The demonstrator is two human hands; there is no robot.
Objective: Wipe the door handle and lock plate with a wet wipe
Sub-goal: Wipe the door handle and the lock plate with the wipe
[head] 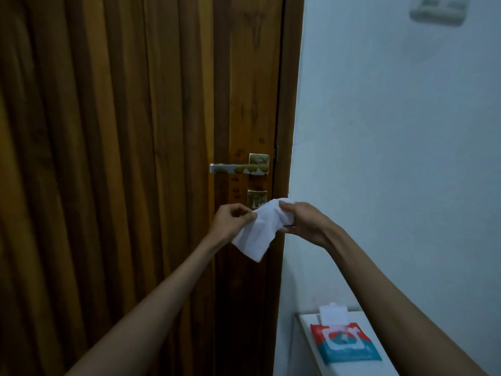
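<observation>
A shiny metal door handle [230,168] sticks out to the left from its square plate on the brown wooden door [135,131]. Below it sits a small square lock plate [256,198], its lower edge hidden by the wipe. A white wet wipe [257,234] hangs between both hands just below the lock plate, apart from the door hardware. My left hand [233,218] pinches the wipe's left edge. My right hand [303,218] grips its bunched upper right part.
A red and blue wet wipe pack [344,343] with its flap raised lies on a white surface [306,332] at the lower right. A pale wall [393,158] runs beside the door frame, with a switch plate [439,9] at the top right.
</observation>
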